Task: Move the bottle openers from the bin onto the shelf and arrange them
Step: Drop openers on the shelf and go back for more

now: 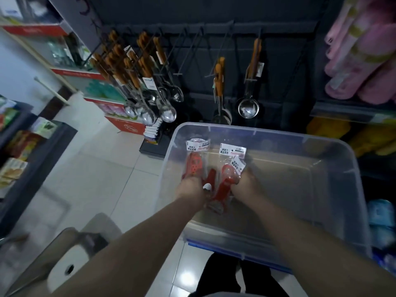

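now, clear plastic bin (278, 135) holds red carded bottle openers (194, 166); your left hand (190, 187) and right hand (246, 183) reach in, fingers curled round a pack each.

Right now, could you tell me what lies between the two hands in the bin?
In the head view, red packaged bottle openers lie between the left hand and the right hand, inside the clear bin.

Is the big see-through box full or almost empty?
Almost empty. The bin holds only a few red packaged bottle openers at its left end, held by the left hand and right hand; elsewhere its floor is bare.
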`<state>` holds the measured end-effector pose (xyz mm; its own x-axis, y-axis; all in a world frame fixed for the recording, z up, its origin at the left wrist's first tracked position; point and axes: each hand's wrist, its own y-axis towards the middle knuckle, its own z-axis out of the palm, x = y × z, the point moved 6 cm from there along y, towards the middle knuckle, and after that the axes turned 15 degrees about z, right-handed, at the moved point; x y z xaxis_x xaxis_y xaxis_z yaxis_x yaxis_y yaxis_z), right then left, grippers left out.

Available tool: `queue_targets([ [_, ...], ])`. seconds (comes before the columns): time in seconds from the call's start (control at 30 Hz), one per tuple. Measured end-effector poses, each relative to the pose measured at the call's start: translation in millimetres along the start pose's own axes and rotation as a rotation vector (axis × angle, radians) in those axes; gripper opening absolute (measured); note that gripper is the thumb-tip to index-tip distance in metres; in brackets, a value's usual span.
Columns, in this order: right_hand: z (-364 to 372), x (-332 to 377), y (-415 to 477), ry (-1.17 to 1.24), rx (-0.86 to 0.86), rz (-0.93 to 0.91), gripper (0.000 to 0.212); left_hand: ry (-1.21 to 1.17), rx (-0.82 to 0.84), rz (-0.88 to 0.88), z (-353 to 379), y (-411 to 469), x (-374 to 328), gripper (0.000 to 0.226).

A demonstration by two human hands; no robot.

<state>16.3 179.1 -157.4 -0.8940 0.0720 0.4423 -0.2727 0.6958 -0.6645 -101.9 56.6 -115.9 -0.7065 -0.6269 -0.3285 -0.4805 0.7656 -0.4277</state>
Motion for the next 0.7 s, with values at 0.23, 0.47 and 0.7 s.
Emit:
queue_targets([
  [0.23,-41,-27,11,-0.001,0.028,0.083,0.020,-0.024,-0.092,-0.039,7,26,-3,0.072],
  [0.47,-65,-37,9,0.011,-0.091,0.054,0.026,0.070,-0.262,-0.038,5,46,-19,0.052],
  [0.7,-64,-36,-3,-0.041,-0.118,-0.056,0.023,-0.021,-0.175,-0.128,3,55,-14,0.049],
])
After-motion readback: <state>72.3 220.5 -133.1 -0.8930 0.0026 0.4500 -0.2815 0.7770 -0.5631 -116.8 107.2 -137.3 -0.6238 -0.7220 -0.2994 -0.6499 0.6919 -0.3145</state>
